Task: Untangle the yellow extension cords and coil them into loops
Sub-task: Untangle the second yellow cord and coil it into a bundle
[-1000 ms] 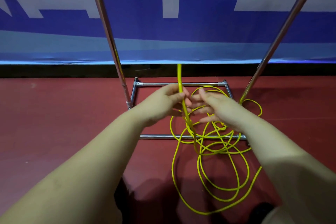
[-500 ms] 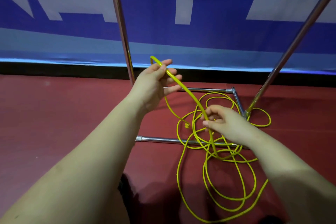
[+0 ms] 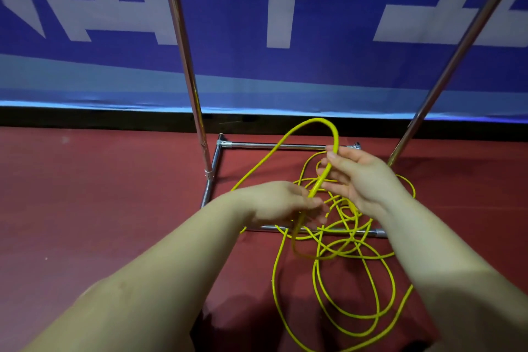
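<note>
Hands have swapped heights on the cord.

I see my left hand (image 3: 281, 203), raised by the pole half a second ago, now dropped low over the tangle, blurred, fingers round the yellow cord (image 3: 300, 134). My right hand (image 3: 357, 177) has risen from the pile and now pinches the strand below a fresh arch looping up toward the banner.

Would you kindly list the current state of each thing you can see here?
Yellow cord: tangled on the floor, one loop lifted.
Left hand: grips the cord low.
Right hand: pinches the raised loop.
Metal frame: stands on the floor, cord draped across its front bar.
</note>
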`<state>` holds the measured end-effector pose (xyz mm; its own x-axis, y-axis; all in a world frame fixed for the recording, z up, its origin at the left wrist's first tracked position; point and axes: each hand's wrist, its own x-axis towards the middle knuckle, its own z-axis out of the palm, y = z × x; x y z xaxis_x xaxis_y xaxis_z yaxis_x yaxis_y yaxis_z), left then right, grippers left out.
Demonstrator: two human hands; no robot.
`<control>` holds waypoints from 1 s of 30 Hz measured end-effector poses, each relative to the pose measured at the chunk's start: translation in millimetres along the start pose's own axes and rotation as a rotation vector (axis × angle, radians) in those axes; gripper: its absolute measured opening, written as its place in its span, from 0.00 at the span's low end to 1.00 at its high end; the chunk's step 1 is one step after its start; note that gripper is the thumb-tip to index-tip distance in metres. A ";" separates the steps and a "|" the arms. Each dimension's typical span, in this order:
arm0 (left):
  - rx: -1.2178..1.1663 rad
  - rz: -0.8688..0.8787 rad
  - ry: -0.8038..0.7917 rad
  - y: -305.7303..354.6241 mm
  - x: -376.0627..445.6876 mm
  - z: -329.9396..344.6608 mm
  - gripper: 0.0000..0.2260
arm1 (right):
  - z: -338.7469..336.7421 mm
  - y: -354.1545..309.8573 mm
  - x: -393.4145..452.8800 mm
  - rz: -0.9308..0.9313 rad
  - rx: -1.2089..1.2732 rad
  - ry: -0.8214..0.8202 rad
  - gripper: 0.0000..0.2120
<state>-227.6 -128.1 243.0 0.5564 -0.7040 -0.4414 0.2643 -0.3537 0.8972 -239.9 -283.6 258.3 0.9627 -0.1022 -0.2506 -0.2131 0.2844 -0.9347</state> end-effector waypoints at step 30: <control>0.049 0.211 0.114 14.1 30.9 9.0 0.07 | -31.8 -14.7 16.9 0.083 0.235 0.065 0.05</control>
<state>-213.8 -160.4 241.8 0.6813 -0.6922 -0.2379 0.0958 -0.2379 0.9666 -225.8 -319.7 259.8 0.9291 -0.1284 -0.3469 -0.2391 0.5074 -0.8279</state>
